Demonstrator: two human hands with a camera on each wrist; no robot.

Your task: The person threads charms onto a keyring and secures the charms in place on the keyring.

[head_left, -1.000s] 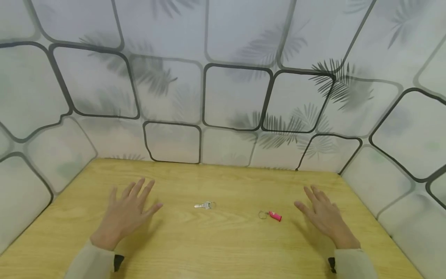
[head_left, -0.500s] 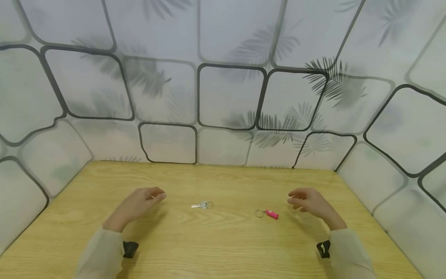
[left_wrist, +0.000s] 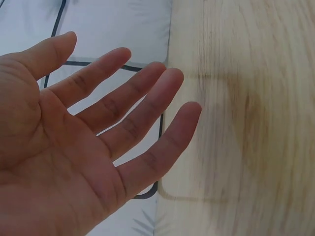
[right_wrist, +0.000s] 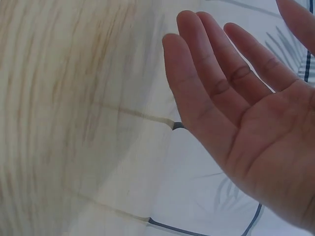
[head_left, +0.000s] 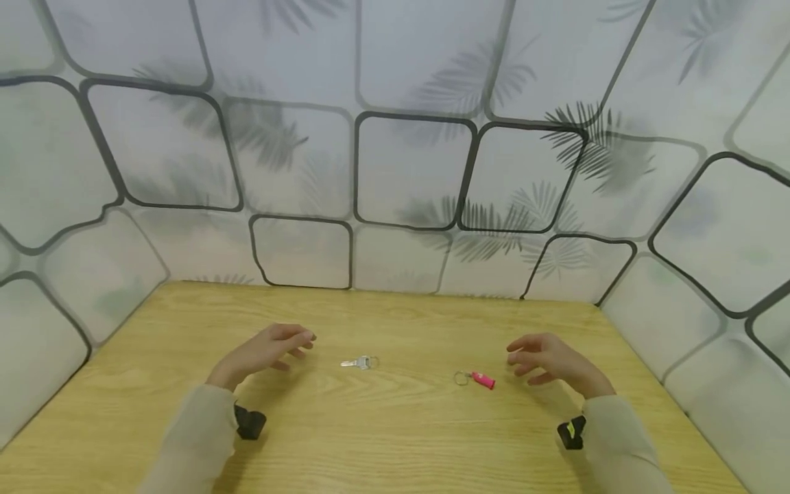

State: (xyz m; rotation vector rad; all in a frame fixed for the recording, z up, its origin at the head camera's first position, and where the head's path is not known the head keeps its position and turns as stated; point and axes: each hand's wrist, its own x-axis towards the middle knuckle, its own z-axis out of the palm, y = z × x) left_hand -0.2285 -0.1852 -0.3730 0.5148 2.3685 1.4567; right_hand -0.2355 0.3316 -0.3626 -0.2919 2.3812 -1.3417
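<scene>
A silver key on a thin ring lies flat on the wooden table, a little left of the middle in the head view. To its right lies a small pink keychain charm with its own metal ring. My left hand hovers left of the key, apart from it, its fingers relaxed and holding nothing. Right of the pink charm hovers my right hand, also with loose fingers and nothing in it. Both wrist views show bare palms, the left palm and the right palm.
The light wooden tabletop spreads under both hands. A patterned wall covering with dark outlines and leaf prints closes off the back and both sides. Black wrist cameras sit beneath the pale sleeves.
Both hands have turned from spread, palm-down poses to relaxed ones with the palms turned inward. The left hand has moved right, closer to the key. Key and pink charm stay in place.
</scene>
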